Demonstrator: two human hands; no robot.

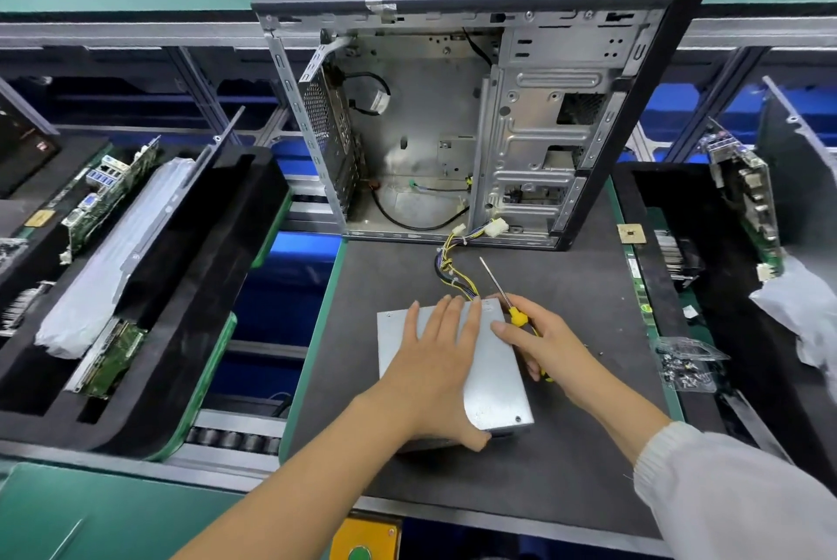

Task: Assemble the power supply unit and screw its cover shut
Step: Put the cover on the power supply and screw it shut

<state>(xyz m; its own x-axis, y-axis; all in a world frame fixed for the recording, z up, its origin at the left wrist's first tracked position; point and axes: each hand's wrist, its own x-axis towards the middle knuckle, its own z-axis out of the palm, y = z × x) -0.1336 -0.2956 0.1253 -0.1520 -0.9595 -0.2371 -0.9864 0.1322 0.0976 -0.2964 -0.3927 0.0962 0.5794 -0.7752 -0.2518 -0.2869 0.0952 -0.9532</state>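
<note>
Left hand: the left hand [437,360] lies flat on top of the power supply unit [496,371], fingers straight and a little spread. Its thumb hooks over the near edge of the box. It presses down and grips nothing else.

Right hand: the right hand [541,340] is curled round the yellow handle of a screwdriver [500,290]. One finger lies straight on the right side of the box top. The thin metal shaft sticks out past the hand and points far and a bit left.

Power supply unit: a flat silver metal box in the near middle of the dark mat [589,446]. Its lid is on. A small screw hole shows near its near right corner.

Wires: a bunch of yellow and black wires [453,276] comes out of the far end of the box and runs up to white plugs at the foot of the computer case.

Computer case: the computer case [453,129] stands upright at the far edge of the mat, its side open, mostly bare metal inside.

Screw bag: a clear bag of small dark screws [688,362] lies right of the mat.

Left side: black foam trays [213,269] hold green circuit boards [113,355] and a long part in white wrap [117,251].

Right side: another circuit board [747,201] stands on edge in a dark tray, with white wrap just near it.
</note>
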